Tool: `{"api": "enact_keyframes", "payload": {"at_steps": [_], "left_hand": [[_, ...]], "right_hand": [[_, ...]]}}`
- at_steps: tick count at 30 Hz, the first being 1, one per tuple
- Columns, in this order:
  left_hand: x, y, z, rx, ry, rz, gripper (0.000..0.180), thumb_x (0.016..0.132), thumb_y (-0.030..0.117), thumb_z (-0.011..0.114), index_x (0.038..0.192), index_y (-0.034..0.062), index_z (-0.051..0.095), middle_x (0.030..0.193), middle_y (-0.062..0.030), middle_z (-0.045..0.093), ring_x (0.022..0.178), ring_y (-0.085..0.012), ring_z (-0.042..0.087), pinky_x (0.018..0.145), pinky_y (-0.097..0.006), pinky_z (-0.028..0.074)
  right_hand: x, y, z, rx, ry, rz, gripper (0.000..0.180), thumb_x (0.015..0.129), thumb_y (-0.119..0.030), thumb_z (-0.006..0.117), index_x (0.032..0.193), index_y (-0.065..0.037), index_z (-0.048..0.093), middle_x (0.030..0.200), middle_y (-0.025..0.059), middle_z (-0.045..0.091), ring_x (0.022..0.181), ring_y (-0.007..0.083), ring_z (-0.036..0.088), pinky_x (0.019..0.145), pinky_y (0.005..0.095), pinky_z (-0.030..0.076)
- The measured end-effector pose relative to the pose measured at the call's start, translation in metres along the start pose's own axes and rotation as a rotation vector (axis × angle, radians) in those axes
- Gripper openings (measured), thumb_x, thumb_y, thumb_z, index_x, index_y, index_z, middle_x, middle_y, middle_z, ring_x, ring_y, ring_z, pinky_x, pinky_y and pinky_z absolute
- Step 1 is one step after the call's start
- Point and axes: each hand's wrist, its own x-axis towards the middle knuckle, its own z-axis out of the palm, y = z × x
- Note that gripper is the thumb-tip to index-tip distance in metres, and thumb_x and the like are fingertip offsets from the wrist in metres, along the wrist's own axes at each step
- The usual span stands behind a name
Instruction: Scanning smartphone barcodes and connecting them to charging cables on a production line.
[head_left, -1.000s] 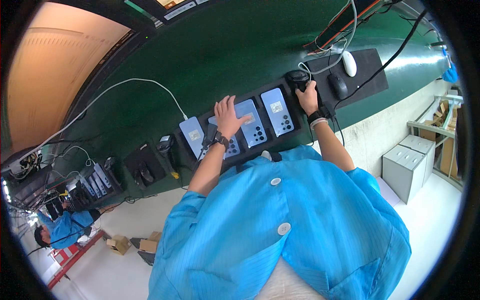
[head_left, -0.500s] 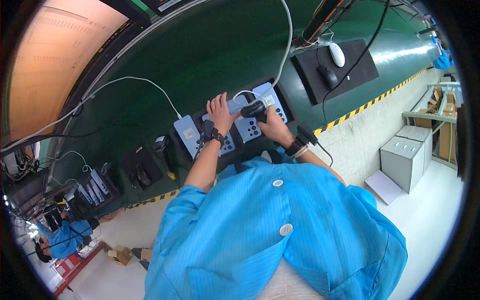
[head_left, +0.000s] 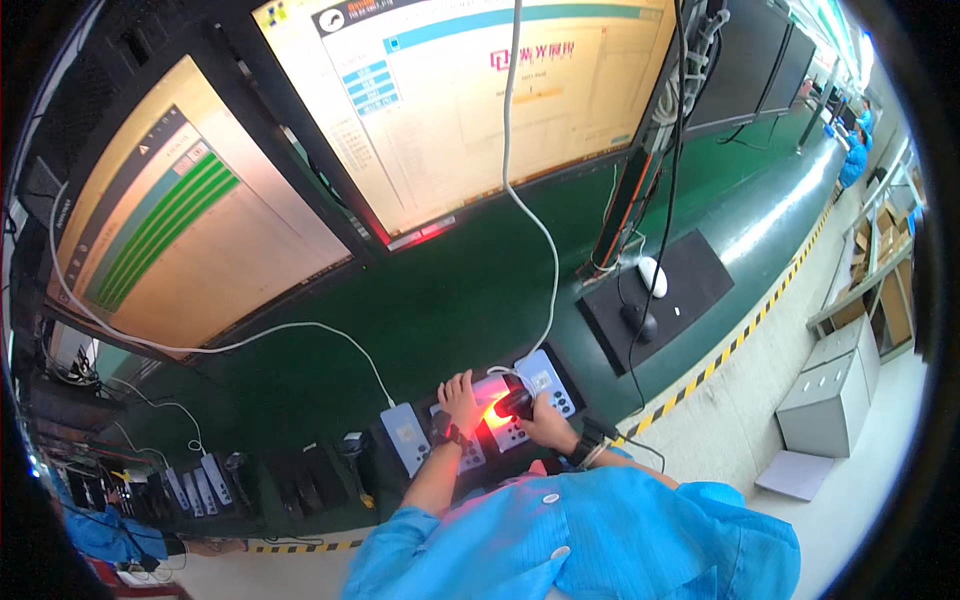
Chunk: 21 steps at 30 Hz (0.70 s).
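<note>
My right hand (head_left: 548, 424) grips a black handheld barcode scanner (head_left: 515, 404), whose red light glows over a flat pale-blue phone-like device (head_left: 507, 435). Beside it, my left hand (head_left: 459, 403) lies with fingers stretched over another such device (head_left: 470, 458), partly covering it. A further pale-blue device (head_left: 405, 438) with a label stands to the left, a white cable at its far end. At the right end of the row is one more device (head_left: 541, 376), with a label and dark round spots. The row sits in a dark holder.
Two lit monitors (head_left: 480, 110) stand behind the green bench (head_left: 320, 375). A white mouse (head_left: 652, 277) and a black mouse (head_left: 638, 322) rest on a dark pad at right. More cabled devices (head_left: 215, 480) are at left. Grey cabinets (head_left: 828, 400) stand beyond the striped bench edge.
The view has tilted up, bringing the monitors in. The scanner's red light now shines on the device. My right hand still holds the scanner, and my left hand stays over the devices.
</note>
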Motion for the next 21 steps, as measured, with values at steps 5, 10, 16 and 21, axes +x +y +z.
{"api": "enact_keyframes", "payload": {"at_steps": [5,10,16,21], "left_hand": [[0.002,0.003,-0.011,0.031,-0.179,-0.033,0.092,0.069,0.054,0.08,0.139,0.0057,0.043,0.136,-0.0113,0.047,0.131,-0.0297,0.039,0.114,-0.05,0.023],[-0.007,0.017,-0.024,-0.129,-0.081,-0.097,0.092,0.072,0.047,0.08,0.14,0.0,0.039,0.141,-0.0204,0.04,0.134,-0.0377,0.034,0.115,-0.052,0.023],[-0.064,0.042,-0.016,-0.581,-0.164,-0.384,0.065,0.08,0.028,0.072,0.129,-0.0052,0.044,0.125,-0.0273,0.048,0.114,-0.0412,0.048,0.1,-0.048,0.04],[-0.065,0.047,0.018,-0.587,-0.153,-0.588,0.063,0.074,0.028,0.074,0.12,-0.0096,0.055,0.115,-0.0302,0.061,0.11,-0.0456,0.057,0.097,-0.049,0.045]], "right_hand": [[0.001,-0.007,0.002,-0.054,-0.019,0.04,0.055,0.085,-0.024,0.069,0.112,0.009,0.034,0.088,0.0332,0.064,0.084,0.0487,0.065,0.069,0.0513,0.051],[0.022,-0.002,-0.018,-0.007,0.103,0.111,0.052,0.085,-0.023,0.069,0.111,0.005,0.034,0.093,0.0288,0.066,0.086,0.0467,0.066,0.074,0.0509,0.052],[0.085,0.041,-0.067,-0.03,0.549,0.07,0.041,0.088,-0.02,0.065,0.109,-0.001,0.034,0.092,0.0306,0.065,0.087,0.0506,0.063,0.074,0.057,0.049],[0.113,0.072,-0.079,-0.161,0.518,0.114,0.039,0.088,-0.022,0.065,0.108,0.0,0.039,0.092,0.0272,0.065,0.089,0.0497,0.062,0.074,0.0551,0.05]]}}
